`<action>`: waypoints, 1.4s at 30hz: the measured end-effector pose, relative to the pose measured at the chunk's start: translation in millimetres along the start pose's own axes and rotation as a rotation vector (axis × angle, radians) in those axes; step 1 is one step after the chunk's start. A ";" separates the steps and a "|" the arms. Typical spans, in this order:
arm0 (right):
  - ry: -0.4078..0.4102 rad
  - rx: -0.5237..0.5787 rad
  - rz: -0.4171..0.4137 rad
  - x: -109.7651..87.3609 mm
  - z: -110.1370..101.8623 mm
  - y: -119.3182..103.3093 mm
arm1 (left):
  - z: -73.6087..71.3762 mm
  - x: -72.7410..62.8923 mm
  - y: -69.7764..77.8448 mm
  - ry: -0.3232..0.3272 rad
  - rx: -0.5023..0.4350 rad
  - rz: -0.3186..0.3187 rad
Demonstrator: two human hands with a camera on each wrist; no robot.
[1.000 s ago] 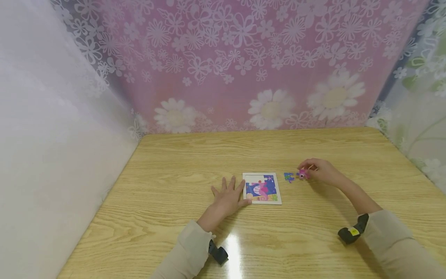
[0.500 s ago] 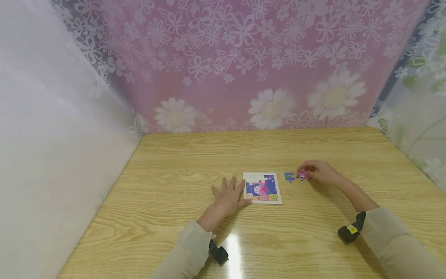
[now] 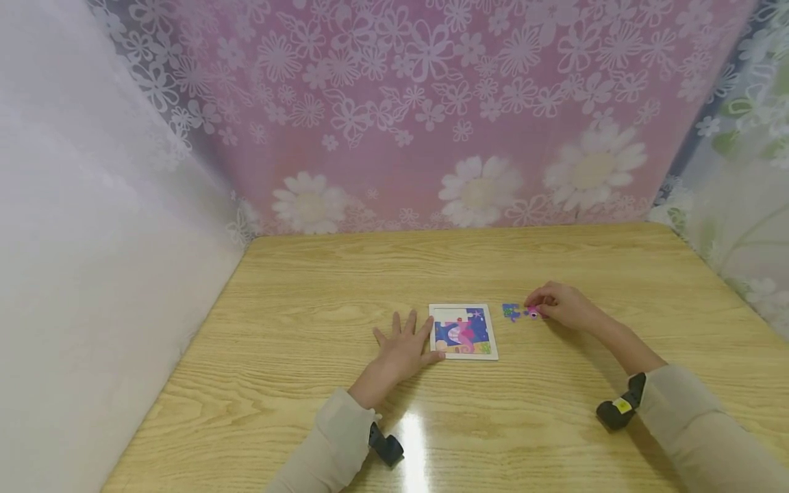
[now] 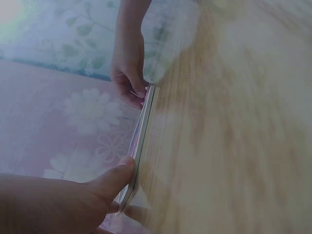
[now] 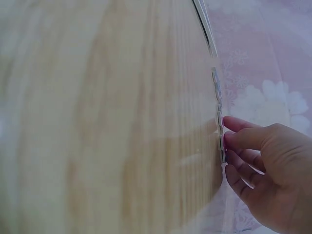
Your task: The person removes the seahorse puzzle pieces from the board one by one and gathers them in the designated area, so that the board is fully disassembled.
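Note:
A white-framed jigsaw tray (image 3: 468,357) lies near the middle of the table, its sea picture partly filled; a white patch shows at the upper left. My left hand (image 3: 401,350) rests flat with fingers spread, index fingertip and thumb on the tray's left border. In the left wrist view, the thumb lies over the tray's edge (image 4: 141,141). To the right of the tray lies a blue-green puzzle piece (image 3: 510,311). Beside it, my right hand (image 3: 570,306) pinches a pink puzzle piece (image 3: 533,314) with an eye on it, low at the tabletop and partly covered by the fingers.
The wood-grain table (image 3: 308,294) reaches back to a pink flowered curtain (image 3: 394,137). A pale wall (image 3: 123,239) stands along the left side, and a flowered drape (image 3: 746,185) hangs at the right. Each wrist wears a black camera mount (image 3: 385,446).
The pink piece has come down from a tilted position to lie flatter beside the blue-green one, the right hand shifting slightly with it. My left hand and the tray stay put.

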State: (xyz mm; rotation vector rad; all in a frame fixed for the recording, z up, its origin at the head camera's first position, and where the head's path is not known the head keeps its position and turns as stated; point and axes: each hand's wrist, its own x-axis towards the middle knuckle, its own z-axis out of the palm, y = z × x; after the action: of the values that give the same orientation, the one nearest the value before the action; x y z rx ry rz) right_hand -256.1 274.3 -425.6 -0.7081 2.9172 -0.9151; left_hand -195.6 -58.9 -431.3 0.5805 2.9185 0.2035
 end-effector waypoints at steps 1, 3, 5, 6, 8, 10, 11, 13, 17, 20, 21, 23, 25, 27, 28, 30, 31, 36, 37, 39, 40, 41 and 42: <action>-0.001 0.000 0.003 0.1 0.4 0.8 | 0.1 0.0 -0.1 0.000 0.001 0.001; -0.001 0.001 0.008 0.3 0.9 1.6 | 0.3 -0.1 -0.3 0.001 0.004 0.002; -0.004 0.002 0.014 0.5 1.3 2.3 | 0.3 -0.2 -0.5 0.002 0.004 0.002; -0.004 0.002 0.016 0.6 1.4 2.4 | 0.2 -0.2 -0.5 0.003 0.004 0.002; -0.005 0.003 0.018 0.9 1.5 2.6 | 0.1 -0.2 -0.6 0.002 0.004 0.000; -0.006 0.001 0.018 1.3 1.6 2.8 | -0.1 -0.1 -0.6 0.000 0.005 -0.004; -0.005 -0.001 0.018 1.5 1.5 2.8 | -0.1 -0.1 -0.6 -0.001 0.005 -0.005; -0.004 -0.002 0.020 1.8 1.3 2.6 | -0.1 0.0 -0.7 -0.002 0.008 -0.007; -0.002 -0.005 0.023 2.2 1.1 2.8 | -0.7 -0.1 -0.5 -0.005 0.005 -0.008; 0.000 -0.007 0.016 2.3 1.1 3.4 | -1.5 -0.7 -0.1 -0.005 -0.002 -0.008; 0.000 -0.007 0.015 2.3 1.1 3.6 | -1.6 -0.8 0.0 -0.005 -0.003 -0.008; 0.000 -0.006 0.012 2.1 1.3 4.0 | -1.4 -1.0 0.1 -0.003 -0.002 -0.006; -0.001 -0.007 0.014 1.9 1.5 4.4 | -1.0 -1.0 0.1 -0.002 -0.004 -0.003; -0.001 -0.004 0.015 1.5 1.7 4.6 | -0.7 -0.8 0.2 -0.003 -0.005 -0.003; -0.002 0.001 0.014 1.2 1.8 4.6 | -0.6 -0.7 0.3 -0.001 -0.005 -0.002; 0.000 0.008 0.011 0.6 1.8 4.5 | -0.3 -0.3 0.5 0.001 -0.004 -0.003; 0.002 0.013 0.008 0.4 1.8 4.4 | -0.3 -0.2 0.6 0.001 -0.002 -0.004; 0.007 0.019 -0.003 -0.4 1.4 3.9 | -0.3 0.4 1.0 -0.001 0.001 -0.006; 0.008 0.021 -0.001 -0.4 1.4 3.9 | -0.7 0.1 1.2 -0.003 -0.001 -0.007; 0.009 0.025 0.008 -0.8 1.1 3.3 | -1.6 -0.5 1.7 -0.005 -0.003 -0.007; 0.009 0.028 0.014 -1.0 0.8 3.0 | -2.2 -1.0 1.9 -0.004 -0.004 -0.008; 0.014 0.023 0.018 -1.2 0.4 2.5 | -2.8 -1.5 2.2 -0.005 -0.003 -0.009; 0.016 0.024 0.024 -1.4 0.0 2.0 | -3.3 -2.0 2.6 -0.005 -0.006 -0.009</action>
State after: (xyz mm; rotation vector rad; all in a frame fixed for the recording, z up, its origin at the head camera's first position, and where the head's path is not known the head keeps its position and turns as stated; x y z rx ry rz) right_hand -255.7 276.4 -426.8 -0.6663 2.9167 -0.9571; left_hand -193.5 -57.6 -427.4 0.5665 2.9143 0.2100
